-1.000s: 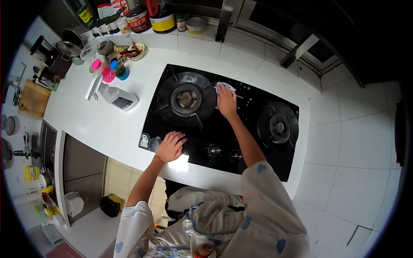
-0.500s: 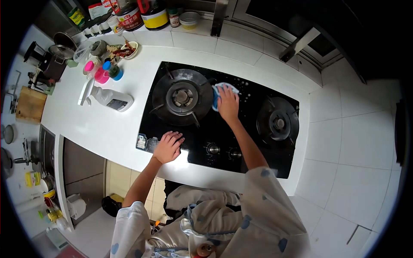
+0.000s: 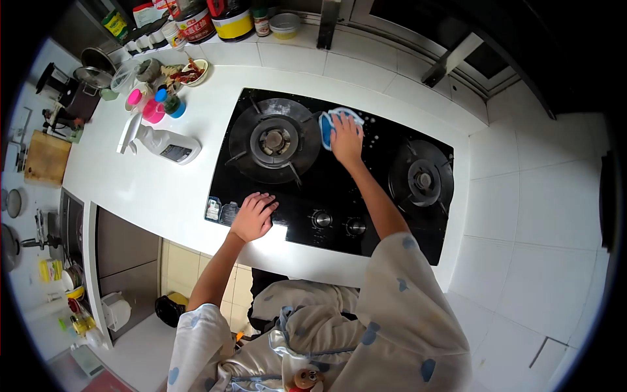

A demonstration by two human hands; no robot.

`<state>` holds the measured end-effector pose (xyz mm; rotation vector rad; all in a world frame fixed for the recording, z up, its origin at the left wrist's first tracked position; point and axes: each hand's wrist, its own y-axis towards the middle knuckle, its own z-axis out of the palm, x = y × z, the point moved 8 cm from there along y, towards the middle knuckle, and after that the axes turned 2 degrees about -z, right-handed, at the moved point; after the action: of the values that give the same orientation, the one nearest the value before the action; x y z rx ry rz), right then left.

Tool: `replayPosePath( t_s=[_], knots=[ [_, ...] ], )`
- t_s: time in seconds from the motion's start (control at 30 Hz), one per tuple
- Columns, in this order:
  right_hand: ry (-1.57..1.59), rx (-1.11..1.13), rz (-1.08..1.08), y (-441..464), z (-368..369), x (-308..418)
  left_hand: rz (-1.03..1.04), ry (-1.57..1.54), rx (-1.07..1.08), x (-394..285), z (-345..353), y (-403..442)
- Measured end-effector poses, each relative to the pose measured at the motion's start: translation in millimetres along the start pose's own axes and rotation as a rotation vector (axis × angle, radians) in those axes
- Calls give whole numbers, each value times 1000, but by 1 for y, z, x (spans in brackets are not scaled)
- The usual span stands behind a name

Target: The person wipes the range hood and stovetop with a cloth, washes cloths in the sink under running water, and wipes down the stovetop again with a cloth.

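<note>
My right hand (image 3: 347, 138) presses a blue cleaning cloth with a white edge (image 3: 326, 129) onto the black glass gas stove (image 3: 297, 206). The cloth lies just right of the large left burner (image 3: 275, 140), and my palm and fingers hide part of it. White droplets or foam spots dot the glass beside it. Near the stove's front left edge, my left hand (image 3: 253, 217) rests flat with its fingers stretched out, holding nothing. The smaller right burner (image 3: 423, 180) sits beyond my right forearm. Two control knobs (image 3: 322, 219) are between my arms.
A white spray bottle (image 3: 166, 145) lies on the white counter (image 3: 163, 196) to the left. Behind it stand pink-capped and blue-capped jars (image 3: 171, 104) and a bowl of dried chilies (image 3: 195, 73). Sauce bottles (image 3: 232, 23) line the back ledge. A range hood overhangs the upper right.
My right hand and the cloth have moved slightly toward the back of the stove, and more of the cloth's blue shows. My left hand stays in place. The view has shifted a little.
</note>
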<state>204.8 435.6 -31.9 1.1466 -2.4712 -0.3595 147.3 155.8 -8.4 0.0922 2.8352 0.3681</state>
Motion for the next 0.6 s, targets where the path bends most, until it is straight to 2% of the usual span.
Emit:
replayPosePath(
  t_s=[0.2,0.3,0.37,0.5,0.6],
  knots=[
    [1,206,72,-107,-46,12,1,-40,-4,-1,0,1],
    [-2,223,93,-116,-53,15,6,-24,0,-1,-1,0],
    [-6,212,103,-108,-47,9,10,-10,0,0,-1,1],
    [-49,23,159,-40,-22,-38,11,-20,21,-1,2,0],
    [-68,5,196,12,-5,-67,8,-14,23,2,1,1]
  ],
)
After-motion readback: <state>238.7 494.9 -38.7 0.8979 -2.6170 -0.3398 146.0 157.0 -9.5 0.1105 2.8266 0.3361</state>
